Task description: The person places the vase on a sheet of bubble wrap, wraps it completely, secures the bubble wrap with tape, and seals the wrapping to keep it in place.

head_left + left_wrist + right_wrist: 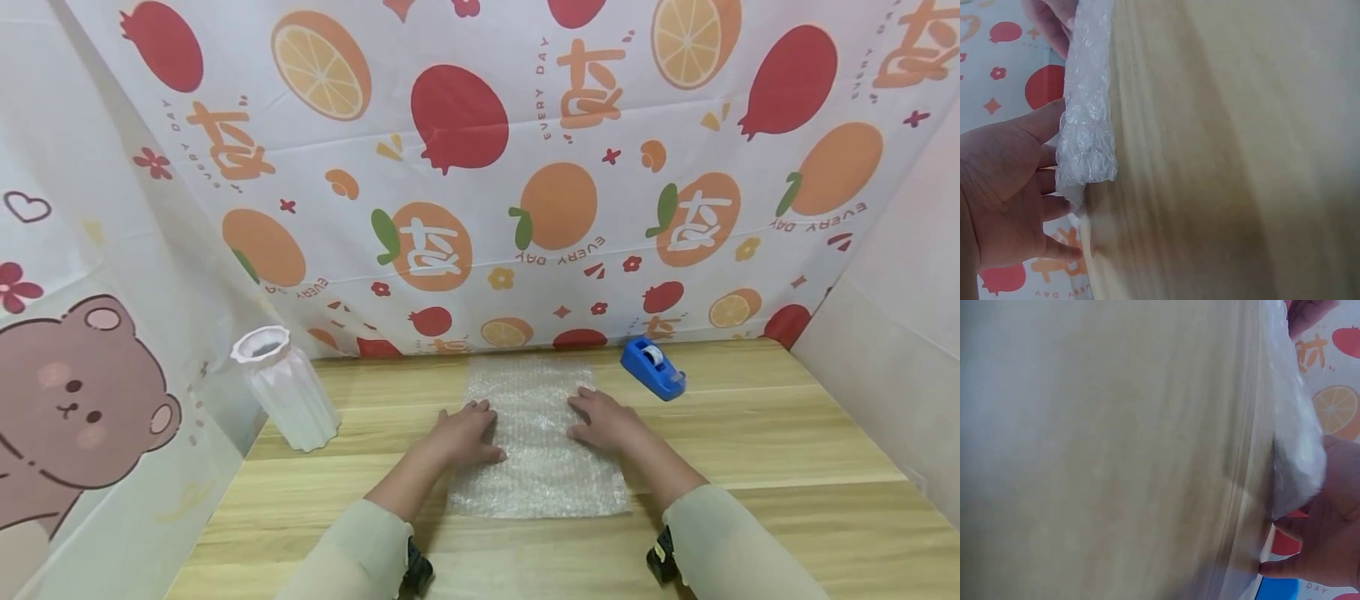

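A sheet of clear bubble wrap (536,467) lies on the wooden table between both hands. My left hand (465,435) rests on its left edge with fingers spread. On the opposite edge, my right hand (606,419) touches the sheet with its fingers extended. The left wrist view shows the left hand (1007,181) with loose, straight fingers against the crinkled bubble wrap (1088,119). In the right wrist view, the bubble wrap (1300,450) stands a little raised near the right hand (1329,531), whose fingertips reach the tabletop.
A white ribbed vase (292,392) stands at the table's left side. Behind the right hand sits a blue tape dispenser (651,367) with a roll of tape. A fruit-patterned curtain (480,192) hangs along the back edge of the table (787,433).
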Available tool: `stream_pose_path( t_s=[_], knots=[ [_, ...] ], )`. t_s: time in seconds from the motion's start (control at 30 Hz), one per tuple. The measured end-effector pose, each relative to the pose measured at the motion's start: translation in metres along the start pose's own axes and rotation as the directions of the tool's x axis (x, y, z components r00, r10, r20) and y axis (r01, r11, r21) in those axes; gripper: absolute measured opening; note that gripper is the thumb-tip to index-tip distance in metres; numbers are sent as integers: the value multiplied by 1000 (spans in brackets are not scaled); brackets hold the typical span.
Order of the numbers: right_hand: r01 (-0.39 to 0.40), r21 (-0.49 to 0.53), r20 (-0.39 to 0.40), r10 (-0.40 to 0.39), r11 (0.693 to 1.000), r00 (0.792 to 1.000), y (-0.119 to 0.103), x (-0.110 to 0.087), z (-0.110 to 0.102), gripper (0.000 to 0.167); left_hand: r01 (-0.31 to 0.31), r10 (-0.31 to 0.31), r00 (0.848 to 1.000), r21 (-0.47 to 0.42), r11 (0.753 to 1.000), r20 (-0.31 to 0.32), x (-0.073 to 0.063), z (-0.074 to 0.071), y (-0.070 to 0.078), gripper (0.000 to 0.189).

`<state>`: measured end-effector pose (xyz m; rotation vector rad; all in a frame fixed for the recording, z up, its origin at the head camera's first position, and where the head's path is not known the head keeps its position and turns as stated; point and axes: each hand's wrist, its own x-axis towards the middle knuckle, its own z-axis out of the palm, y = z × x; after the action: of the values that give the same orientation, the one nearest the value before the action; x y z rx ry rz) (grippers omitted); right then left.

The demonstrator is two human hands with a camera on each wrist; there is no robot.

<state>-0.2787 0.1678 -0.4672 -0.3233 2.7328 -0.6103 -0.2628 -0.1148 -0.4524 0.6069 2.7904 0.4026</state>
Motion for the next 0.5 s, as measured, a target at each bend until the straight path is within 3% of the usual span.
stream_pose_path(
  t_s=[0.3, 0.5],
  knots=[
    [2, -10, -14, -2, 1000, 1000, 3, 13, -4, 60, 26, -26, 1000, 37, 999, -9, 9, -2, 4, 72],
    [26, -97, -78, -33, 995, 996, -1, 13, -4, 60, 38, -38, 999, 17, 999, -13, 11, -2, 2, 70]
  ],
)
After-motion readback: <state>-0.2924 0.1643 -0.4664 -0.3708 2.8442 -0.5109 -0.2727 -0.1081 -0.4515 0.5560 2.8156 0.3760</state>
